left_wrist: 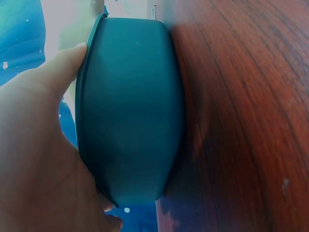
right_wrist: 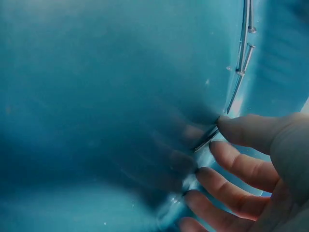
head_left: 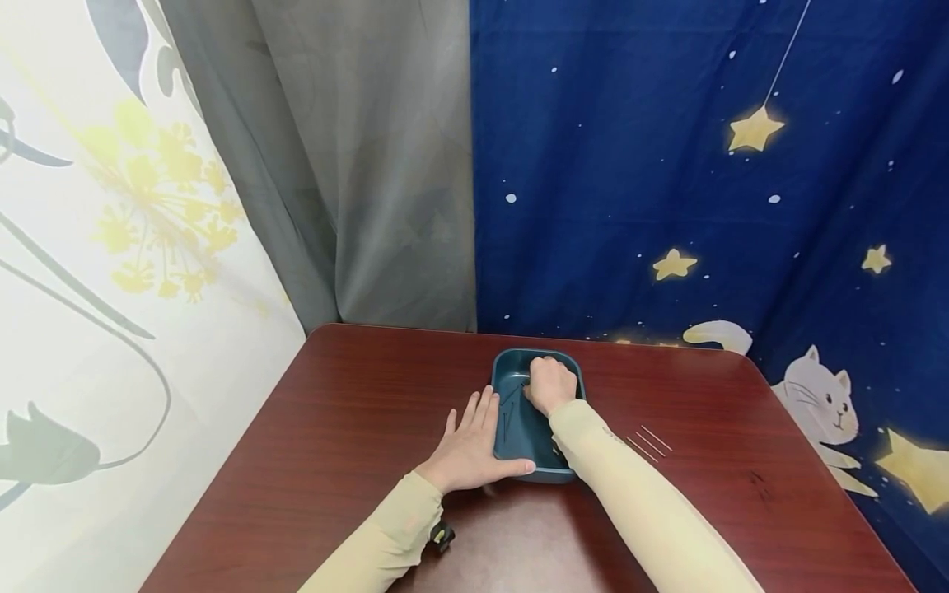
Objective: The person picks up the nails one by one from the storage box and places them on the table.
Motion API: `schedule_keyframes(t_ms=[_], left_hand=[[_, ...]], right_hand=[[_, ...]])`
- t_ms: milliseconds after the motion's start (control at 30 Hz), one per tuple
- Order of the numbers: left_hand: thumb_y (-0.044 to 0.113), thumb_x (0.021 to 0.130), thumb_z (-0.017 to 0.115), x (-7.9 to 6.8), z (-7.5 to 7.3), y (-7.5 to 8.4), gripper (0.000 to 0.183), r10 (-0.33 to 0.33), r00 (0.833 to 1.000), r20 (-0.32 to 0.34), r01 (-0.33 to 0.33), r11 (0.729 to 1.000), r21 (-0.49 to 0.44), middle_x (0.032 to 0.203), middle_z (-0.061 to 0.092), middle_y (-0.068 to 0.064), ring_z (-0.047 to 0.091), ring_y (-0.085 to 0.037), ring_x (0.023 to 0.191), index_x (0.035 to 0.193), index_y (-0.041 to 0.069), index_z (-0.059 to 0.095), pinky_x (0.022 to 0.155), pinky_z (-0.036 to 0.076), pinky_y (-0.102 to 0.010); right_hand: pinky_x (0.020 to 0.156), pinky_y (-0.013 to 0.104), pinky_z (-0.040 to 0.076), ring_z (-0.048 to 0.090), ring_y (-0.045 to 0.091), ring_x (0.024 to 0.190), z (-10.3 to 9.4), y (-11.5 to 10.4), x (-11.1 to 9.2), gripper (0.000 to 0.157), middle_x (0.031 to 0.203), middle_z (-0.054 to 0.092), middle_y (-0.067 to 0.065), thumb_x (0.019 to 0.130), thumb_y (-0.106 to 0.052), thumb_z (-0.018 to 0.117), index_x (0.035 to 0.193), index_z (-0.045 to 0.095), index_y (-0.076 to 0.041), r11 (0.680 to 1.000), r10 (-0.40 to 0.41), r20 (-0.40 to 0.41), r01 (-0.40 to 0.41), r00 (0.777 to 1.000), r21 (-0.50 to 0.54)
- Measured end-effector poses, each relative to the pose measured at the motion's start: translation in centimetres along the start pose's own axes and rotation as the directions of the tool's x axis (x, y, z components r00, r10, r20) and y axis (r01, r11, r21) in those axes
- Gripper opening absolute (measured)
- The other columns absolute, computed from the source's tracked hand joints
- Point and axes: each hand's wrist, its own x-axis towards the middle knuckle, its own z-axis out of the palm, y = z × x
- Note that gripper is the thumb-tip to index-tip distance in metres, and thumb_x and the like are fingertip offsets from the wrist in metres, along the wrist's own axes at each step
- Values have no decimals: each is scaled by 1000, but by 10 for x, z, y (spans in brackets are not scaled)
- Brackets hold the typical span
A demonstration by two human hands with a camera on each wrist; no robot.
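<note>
A dark teal tray (head_left: 544,475) with raised walls stands on the table. Along its left rim lie the straight fingers of my left hand (head_left: 469,451), with the thumb stretched across the near rim. The left wrist view shows that thumb against the rim of the upright tray wall (left_wrist: 133,106). Inside the tray, toward the far right, my right hand (head_left: 552,385) reaches down with curled fingers. In the right wrist view its thumb and index finger pinch a nail (right_wrist: 205,140) at the foot of the wall. Several more nails (right_wrist: 245,53) lie along that edge.
Three thin nails (head_left: 647,447) lie side by side on the reddish-brown table (head_left: 371,412), right of the tray beside the right sleeve. A grey curtain (head_left: 400,165) and a blue starry curtain (head_left: 608,165) hang behind the table's far edge.
</note>
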Motion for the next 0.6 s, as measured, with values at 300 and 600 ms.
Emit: schedule_keyframes(t_ms=[300,600], left_hand=[[89,62,32,2,1,0,118,-16,1000,18,16,1000,14,150,-13,2,-3,-22,137,146,13,-3,102,8,-58],[87,63,37,1,1,0,118,-2,1000,-11,2,1000,-2,151,-8,0,2,-27,137,147,11,3,101,9,-59]], right_hand=[[60,43,47,55,23,70,3,-1,2,14,84,58,6,76,-21,69,86,67,-12,1000,-14,3,14,1000,12],[61,45,47,54,24,73,2,-3,2,19,86,56,7,75,-23,70,89,67,-11,999,-48,30,47,998,12]])
